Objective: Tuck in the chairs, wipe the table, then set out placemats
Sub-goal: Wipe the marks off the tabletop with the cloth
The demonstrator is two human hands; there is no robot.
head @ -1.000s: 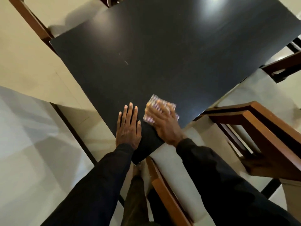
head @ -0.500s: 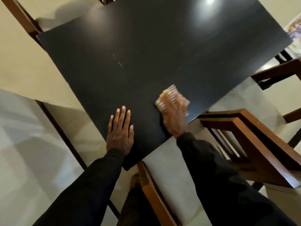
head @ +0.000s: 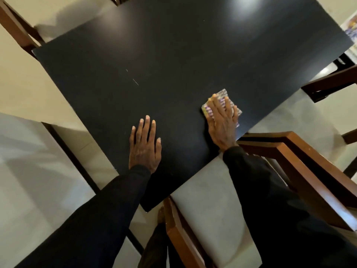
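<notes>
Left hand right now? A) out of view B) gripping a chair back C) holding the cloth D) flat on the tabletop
D: the left hand lies flat, fingers straight, on the black table, while the right hand presses the cloth.

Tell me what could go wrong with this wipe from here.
The cloth sits near the right edge of the table under the right hand; an outward stroke could drag it off toward the chair. The left hand lies flat on the dark glossy top and may leave smudges there.
</notes>
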